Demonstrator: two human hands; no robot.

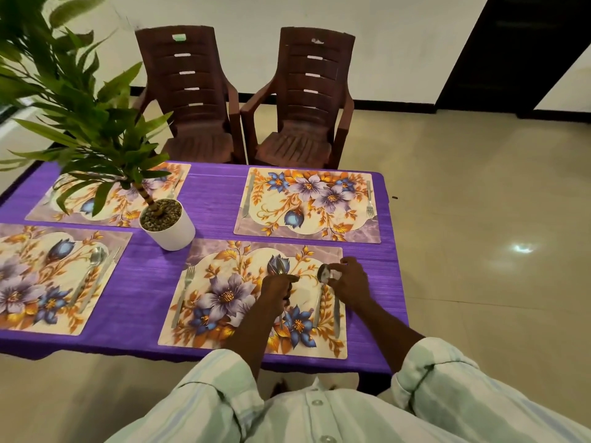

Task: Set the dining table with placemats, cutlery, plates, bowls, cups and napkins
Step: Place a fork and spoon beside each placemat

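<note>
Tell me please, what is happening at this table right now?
A person is setting the purple table with cutlery. The left hand holds a bunch of spoons over the nearest placemat. The right hand touches the bowl of a spoon lying at that placemat's right side, beside a knife. A fork lies at its left. Four placemats are out; no plates, bowls or cups are on the table.

Four placemats (307,204), two chairs (188,97).
</note>
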